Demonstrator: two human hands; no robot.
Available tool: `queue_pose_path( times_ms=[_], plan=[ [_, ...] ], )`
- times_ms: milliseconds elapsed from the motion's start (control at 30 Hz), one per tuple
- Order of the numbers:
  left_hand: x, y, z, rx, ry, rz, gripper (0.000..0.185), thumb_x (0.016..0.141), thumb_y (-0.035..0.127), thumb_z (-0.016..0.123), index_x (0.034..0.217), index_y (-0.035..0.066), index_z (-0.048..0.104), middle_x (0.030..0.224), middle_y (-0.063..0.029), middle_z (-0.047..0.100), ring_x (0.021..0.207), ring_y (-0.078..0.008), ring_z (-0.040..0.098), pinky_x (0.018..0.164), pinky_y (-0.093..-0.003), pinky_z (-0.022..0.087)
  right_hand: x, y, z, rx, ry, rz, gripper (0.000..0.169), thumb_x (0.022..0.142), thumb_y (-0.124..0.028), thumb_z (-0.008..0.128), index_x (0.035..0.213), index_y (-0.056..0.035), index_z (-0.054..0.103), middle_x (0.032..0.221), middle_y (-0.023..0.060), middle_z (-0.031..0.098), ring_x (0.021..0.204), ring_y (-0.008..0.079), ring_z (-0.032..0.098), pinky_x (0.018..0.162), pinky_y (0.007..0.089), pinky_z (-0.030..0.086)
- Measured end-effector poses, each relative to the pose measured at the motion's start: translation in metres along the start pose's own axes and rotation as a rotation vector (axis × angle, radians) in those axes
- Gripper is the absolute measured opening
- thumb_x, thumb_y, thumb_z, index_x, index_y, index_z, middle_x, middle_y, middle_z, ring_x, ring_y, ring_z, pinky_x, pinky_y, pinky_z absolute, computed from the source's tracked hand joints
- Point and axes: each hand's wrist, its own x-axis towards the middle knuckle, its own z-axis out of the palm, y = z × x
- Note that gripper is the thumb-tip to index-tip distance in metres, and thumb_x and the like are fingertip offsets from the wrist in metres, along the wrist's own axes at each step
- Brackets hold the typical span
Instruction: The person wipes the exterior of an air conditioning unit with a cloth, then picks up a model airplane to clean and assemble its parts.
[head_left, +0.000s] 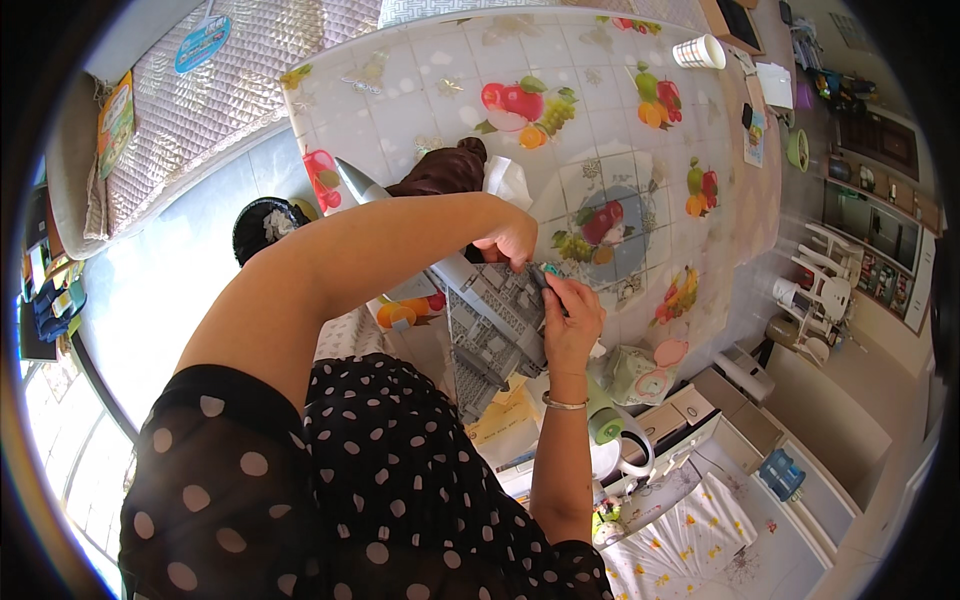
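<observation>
A grey toy-brick spaceship model lies diagonally before me, its long pointed nose reaching out beyond my left forearm. My left hand is curled against the far edge of the model, its fingertips partly hidden. At the near right end, my right hand pinches the model's rear between thumb and fingers. Right by those fingertips shows a small teal piece beside a dark part. My left forearm covers part of the ship's middle.
The table has a fruit-printed cover. A dark brown glossy bundle and white tissue lie beyond my left arm. A paper cup lies far right. Nearer are a tissue pack, green-capped bottle and white mug. A bin stands left.
</observation>
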Motion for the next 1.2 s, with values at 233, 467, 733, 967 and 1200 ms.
queue_pose_path(
  times_ms=[233, 467, 733, 967, 1200],
  plan=[
    [0.0006, -0.0015, 0.0, -0.018, -0.002, 0.012, 0.024, 0.076, -0.01, 0.057, 0.099, -0.008, 0.062, 0.088, -0.0113, 0.064, 0.079, -0.0223, 0.064, 0.07, -0.0343, 0.055, 0.0012, 0.0005, -0.001, 0.005, -0.02, 0.0, 0.022, 0.077, -0.013, 0.067, 0.099, -0.0156, 0.069, 0.093, 0.0037, 0.063, 0.089, 0.021, 0.057, 0.081, 0.0334, 0.038],
    [0.0018, -0.0014, -0.001, 0.023, 0.01, 0.008, 0.023, 0.076, -0.01, 0.057, 0.098, -0.008, 0.062, 0.087, -0.011, 0.063, 0.079, -0.0217, 0.064, 0.069, -0.0336, 0.055, 0.0002, 0.0023, -0.0025, 0.015, -0.025, -0.006, 0.021, 0.077, -0.012, 0.067, 0.098, -0.0136, 0.068, 0.094, 0.005, 0.064, 0.091, 0.0223, 0.058, 0.082, 0.0333, 0.04],
    [0.0, -0.0012, -0.001, -0.004, 0.003, 0.012, 0.02, 0.076, -0.01, 0.058, 0.095, -0.007, 0.062, 0.086, -0.011, 0.063, 0.078, -0.0217, 0.064, 0.068, -0.0343, 0.055, 0.0008, 0.0023, -0.0037, 0.068, -0.03, -0.006, 0.022, 0.077, -0.009, 0.067, 0.098, -0.0112, 0.068, 0.092, 0.0072, 0.064, 0.088, 0.0239, 0.058, 0.078, 0.0329, 0.043],
    [0.0001, -0.0019, 0.0001, 0.004, 0.021, 0.021, 0.02, 0.076, -0.01, 0.057, 0.096, -0.008, 0.062, 0.086, -0.0114, 0.063, 0.078, -0.0226, 0.065, 0.069, -0.0349, 0.056, 0.0007, 0.0018, -0.0034, 0.089, -0.026, -0.009, 0.022, 0.077, -0.008, 0.067, 0.099, -0.0103, 0.068, 0.091, 0.0084, 0.064, 0.086, 0.0244, 0.059, 0.076, 0.0332, 0.045],
    [0.0026, -0.004, -0.0004, -0.001, 0.006, 0.02, 0.023, 0.076, -0.011, 0.057, 0.097, -0.008, 0.063, 0.087, -0.0117, 0.063, 0.078, -0.0226, 0.065, 0.069, -0.0342, 0.056, -0.0026, 0.0016, -0.0008, 0.038, 0.015, -0.004, 0.022, 0.078, -0.011, 0.067, 0.1, -0.0125, 0.069, 0.091, 0.0072, 0.064, 0.087, 0.0227, 0.058, 0.077, 0.032, 0.042]
  ],
)
